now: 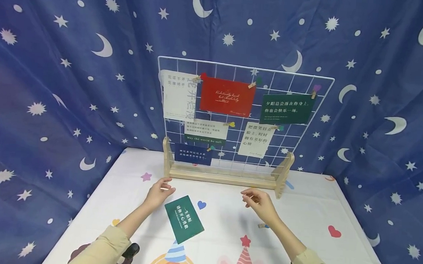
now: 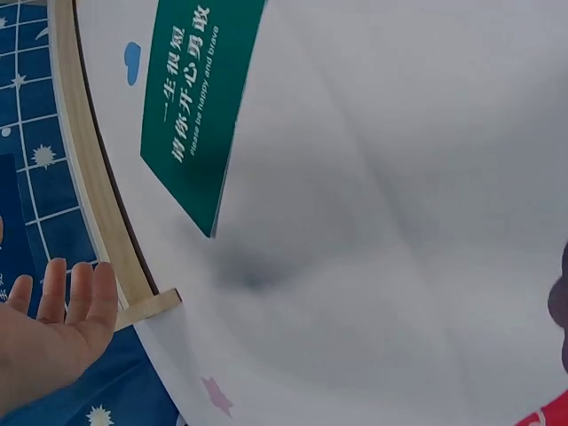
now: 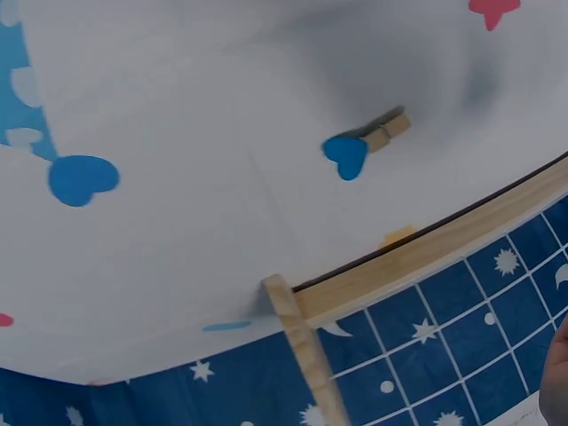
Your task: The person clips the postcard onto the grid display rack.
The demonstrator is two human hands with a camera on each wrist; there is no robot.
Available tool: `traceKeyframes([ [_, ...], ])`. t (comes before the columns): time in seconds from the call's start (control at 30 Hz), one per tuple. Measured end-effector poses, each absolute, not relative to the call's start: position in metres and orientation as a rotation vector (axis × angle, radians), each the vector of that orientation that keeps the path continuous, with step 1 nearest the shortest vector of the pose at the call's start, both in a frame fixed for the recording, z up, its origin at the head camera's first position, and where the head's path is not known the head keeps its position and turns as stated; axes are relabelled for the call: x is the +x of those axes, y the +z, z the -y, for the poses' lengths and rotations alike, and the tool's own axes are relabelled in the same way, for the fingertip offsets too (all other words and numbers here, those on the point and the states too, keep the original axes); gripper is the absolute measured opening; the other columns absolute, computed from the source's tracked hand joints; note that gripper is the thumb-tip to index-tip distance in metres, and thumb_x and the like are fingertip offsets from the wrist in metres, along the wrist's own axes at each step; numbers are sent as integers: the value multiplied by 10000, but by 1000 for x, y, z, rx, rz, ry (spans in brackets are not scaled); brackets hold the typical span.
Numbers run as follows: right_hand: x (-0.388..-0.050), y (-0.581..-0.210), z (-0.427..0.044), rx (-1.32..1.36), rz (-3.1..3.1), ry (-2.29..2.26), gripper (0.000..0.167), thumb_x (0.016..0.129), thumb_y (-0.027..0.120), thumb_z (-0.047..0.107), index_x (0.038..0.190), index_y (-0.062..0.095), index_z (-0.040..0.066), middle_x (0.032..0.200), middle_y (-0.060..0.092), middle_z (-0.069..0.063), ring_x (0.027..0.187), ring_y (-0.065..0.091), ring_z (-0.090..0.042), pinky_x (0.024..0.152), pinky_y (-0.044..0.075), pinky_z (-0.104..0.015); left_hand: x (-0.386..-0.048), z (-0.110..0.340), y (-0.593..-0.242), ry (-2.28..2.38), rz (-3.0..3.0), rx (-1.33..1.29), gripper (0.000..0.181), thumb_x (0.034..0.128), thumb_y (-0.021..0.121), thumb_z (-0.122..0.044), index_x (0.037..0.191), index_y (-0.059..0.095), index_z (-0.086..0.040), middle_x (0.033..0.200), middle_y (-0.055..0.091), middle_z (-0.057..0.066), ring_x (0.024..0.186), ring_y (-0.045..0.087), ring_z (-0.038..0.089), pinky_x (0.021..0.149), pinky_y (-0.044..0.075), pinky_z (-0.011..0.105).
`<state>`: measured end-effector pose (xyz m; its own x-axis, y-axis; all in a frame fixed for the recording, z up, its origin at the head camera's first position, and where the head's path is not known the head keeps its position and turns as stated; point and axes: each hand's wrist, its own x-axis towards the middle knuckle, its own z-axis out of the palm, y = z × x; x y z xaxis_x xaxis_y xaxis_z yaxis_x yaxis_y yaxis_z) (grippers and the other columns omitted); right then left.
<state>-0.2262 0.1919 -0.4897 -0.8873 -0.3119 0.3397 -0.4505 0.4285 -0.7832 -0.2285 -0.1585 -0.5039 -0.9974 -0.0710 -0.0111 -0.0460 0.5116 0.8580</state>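
My left hand (image 1: 160,194) hovers above the white tabletop near the rack's left foot, its fingers relaxed and holding nothing. In the left wrist view that hand (image 2: 58,333) shows spread, bare fingers. A green card (image 1: 184,219) with white writing lies on the table to the right of my left forearm. My right hand (image 1: 260,204), fingers loosely bent with nothing visible in them, is in front of the rack's right half. Below it on the table lies a small wooden clothespin (image 3: 388,130) with a blue heart (image 3: 346,157), partly hidden by my right forearm in the head view.
A white wire grid rack (image 1: 282,143) on a wooden base (image 1: 223,177) stands at the back. Clothespins hold several cards on it, among them a red card (image 1: 227,97), a green card (image 1: 287,109) and a dark blue card (image 1: 193,154). A starry curtain (image 1: 55,100) hangs behind.
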Motion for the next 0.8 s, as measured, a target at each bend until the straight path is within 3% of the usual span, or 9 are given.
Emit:
traceKeyframes([
  [0.23, -214, -502, -218, 658, 2649, 1314, 122, 877, 635, 62, 985, 682, 27, 749, 670, -47, 584, 573, -5, 528, 506, -209, -232, 165, -508, -1440, 2780, -32, 394, 849, 651, -78, 1192, 541, 82, 1049, 612, 285, 923, 610, 368, 860, 518, 467],
  [0.53, -195, -510, -251, 609, 2756, 936, 94, 868, 655, 95, 948, 699, 70, 807, 678, 36, 693, 577, -10, 626, 530, -199, -232, 171, -514, -1257, 2972, -150, 545, 786, 740, -137, 1231, 501, 68, 1084, 586, 297, 1001, 575, 432, 867, 496, 521],
  [0.8, -188, -519, -279, 500, 2881, 753, 85, 859, 664, 97, 933, 707, 99, 801, 660, 91, 701, 539, 6, 627, 503, -211, -228, 171, -525, -1090, 3193, -103, 611, 739, 788, -202, 1210, 491, 50, 1114, 539, 281, 1034, 539, 434, 920, 460, 548],
])
